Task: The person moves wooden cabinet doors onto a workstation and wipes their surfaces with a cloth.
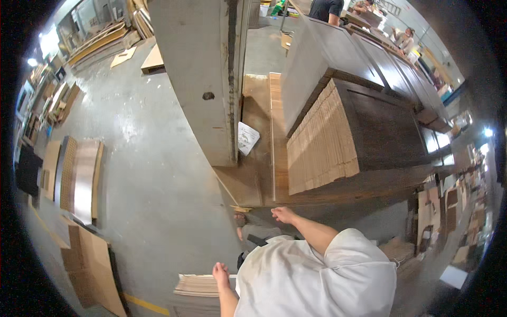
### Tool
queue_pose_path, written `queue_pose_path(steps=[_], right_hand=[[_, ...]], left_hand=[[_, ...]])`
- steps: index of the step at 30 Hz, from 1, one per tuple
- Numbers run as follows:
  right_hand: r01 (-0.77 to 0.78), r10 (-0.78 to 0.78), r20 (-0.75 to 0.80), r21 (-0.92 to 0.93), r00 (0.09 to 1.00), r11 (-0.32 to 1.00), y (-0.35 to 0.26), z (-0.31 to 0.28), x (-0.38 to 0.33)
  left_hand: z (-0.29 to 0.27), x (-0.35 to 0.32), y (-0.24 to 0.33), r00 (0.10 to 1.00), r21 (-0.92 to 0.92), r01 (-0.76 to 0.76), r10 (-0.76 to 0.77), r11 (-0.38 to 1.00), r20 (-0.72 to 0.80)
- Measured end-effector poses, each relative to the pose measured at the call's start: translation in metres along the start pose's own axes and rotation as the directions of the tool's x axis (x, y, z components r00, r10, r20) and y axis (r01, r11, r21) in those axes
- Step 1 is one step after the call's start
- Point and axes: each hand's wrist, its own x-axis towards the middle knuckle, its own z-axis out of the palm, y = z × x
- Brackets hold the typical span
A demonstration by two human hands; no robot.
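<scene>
My right hand (283,214) is raised in front of my body with its fingers curled in, near the front edge of a low brown wooden platform (253,185). I see nothing held in it. Lower and to the left, my left hand (221,273) hangs beside my white shirt, its fingers closed and nothing showing in them. The hand is close to a stack of flat, pale sheets (194,285). On the platform stands a large stack of dark-faced panels (388,129) with light brown layered edges facing me.
A grey pillar (203,79) rises beside the platform, with a white printed sheet (247,138) at its foot. More dark panels (343,47) stand behind. Leaning boards (84,179) and brown cardboard (97,264) are at left. A person in a dark shirt (326,9) is at the far end.
</scene>
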Motion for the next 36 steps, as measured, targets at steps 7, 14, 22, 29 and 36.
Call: queue_pose_path(steps=[7,14,22,29,36], right_hand=[[-0.022,0.063,-0.142,0.273,0.988,0.962,-0.046,0.037,0.017],[-0.045,0.417,-0.444,0.640,0.793,0.767,-0.040,0.043,-0.056],[0.377,0.632,-0.514,0.857,0.580,0.351,-0.061,0.050,-0.165],[0.843,0.587,-0.737,0.513,0.335,0.163,-0.086,-0.048,-0.194],[0.943,0.660,-0.724,0.326,0.200,0.071,-0.158,-0.189,-0.194]], left_hand=[[-0.079,0.043,0.065,0.982,0.602,-0.173,0.089,0.780,0.168],[-0.096,0.150,0.195,0.956,0.654,0.112,-0.260,0.748,0.134],[0.176,0.160,0.410,0.526,0.534,-0.681,-0.173,0.502,0.833],[0.474,-0.025,0.494,0.191,0.166,-0.804,-0.016,0.571,0.981],[0.666,-0.121,0.536,0.033,-0.102,-0.855,0.250,0.509,0.968]])
